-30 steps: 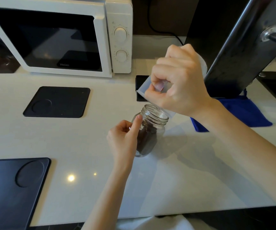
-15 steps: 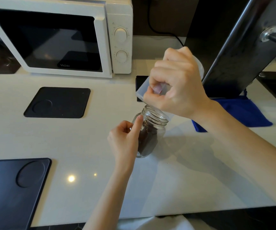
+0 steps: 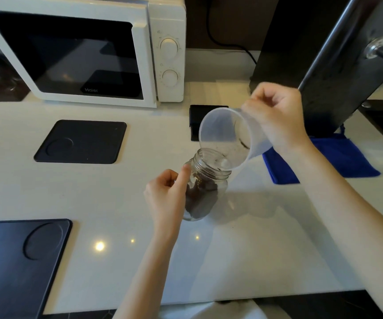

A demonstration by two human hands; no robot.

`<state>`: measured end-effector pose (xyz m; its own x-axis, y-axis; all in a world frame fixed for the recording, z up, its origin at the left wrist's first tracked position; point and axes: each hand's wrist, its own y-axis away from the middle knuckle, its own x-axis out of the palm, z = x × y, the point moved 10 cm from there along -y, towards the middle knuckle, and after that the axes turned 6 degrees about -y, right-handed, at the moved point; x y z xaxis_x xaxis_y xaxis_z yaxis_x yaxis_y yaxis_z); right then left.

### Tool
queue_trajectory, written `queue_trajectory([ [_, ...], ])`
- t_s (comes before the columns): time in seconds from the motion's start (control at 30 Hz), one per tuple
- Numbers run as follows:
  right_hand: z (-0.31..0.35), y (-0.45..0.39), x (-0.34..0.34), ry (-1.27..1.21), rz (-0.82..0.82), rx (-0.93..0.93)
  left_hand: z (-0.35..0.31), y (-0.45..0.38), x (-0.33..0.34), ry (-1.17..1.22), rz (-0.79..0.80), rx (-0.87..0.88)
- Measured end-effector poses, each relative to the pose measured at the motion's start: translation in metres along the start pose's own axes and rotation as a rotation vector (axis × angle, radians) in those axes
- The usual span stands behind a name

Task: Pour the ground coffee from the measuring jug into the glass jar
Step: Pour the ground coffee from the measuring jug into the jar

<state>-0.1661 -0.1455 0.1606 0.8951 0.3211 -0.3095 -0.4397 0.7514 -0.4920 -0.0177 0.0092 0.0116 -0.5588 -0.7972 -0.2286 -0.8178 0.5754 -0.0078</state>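
Two hands work over the white worktop (image 3: 266,249), with a white microwave (image 3: 89,49) at the back and a blue cloth (image 3: 338,157) to the right. I see my right hand (image 3: 278,116), fingers closed around the measuring jug (image 3: 226,137), tipping its mouth over the glass jar (image 3: 203,192). My left hand (image 3: 166,196) grips the jar's side; ground coffee (image 3: 199,199) fills its lower part.

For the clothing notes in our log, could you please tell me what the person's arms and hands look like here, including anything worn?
Both forearms are bare up to the frame's edge: no sleeves, watch or bracelet show. The left hand and the right hand wear no gloves, and no rings are visible on the fingers that show. A bit of white fabric at the bottom edge may be clothing, but that cannot be told.
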Motion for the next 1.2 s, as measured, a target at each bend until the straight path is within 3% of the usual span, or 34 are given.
queue_trajectory([
  [0.23, -0.102, 0.057, -0.04, -0.511, -0.449, 0.589, 0.004, -0.007, -0.006, -0.024, -0.019, -0.003],
  [0.47, -0.143, 0.128, -0.013, -0.768, -0.57, 0.815, 0.036, -0.018, -0.018, 0.133, -0.036, -0.143],
  [0.57, -0.152, 0.14, 0.002, -0.852, -0.505, 0.871, 0.042, -0.018, -0.02, 0.198, -0.051, -0.182],
  [0.9, -0.15, 0.156, 0.017, -0.894, -0.531, 0.902, 0.048, -0.017, -0.021, 0.257, -0.068, -0.195],
  [1.07, -0.154, 0.161, 0.011, -0.801, -0.54, 0.903, 0.05, -0.017, -0.023, 0.227, -0.07, -0.183],
  [1.2, -0.158, 0.163, -0.004, -0.546, -0.513, 0.884, 0.051, -0.017, -0.023, 0.239, -0.057, -0.191],
])
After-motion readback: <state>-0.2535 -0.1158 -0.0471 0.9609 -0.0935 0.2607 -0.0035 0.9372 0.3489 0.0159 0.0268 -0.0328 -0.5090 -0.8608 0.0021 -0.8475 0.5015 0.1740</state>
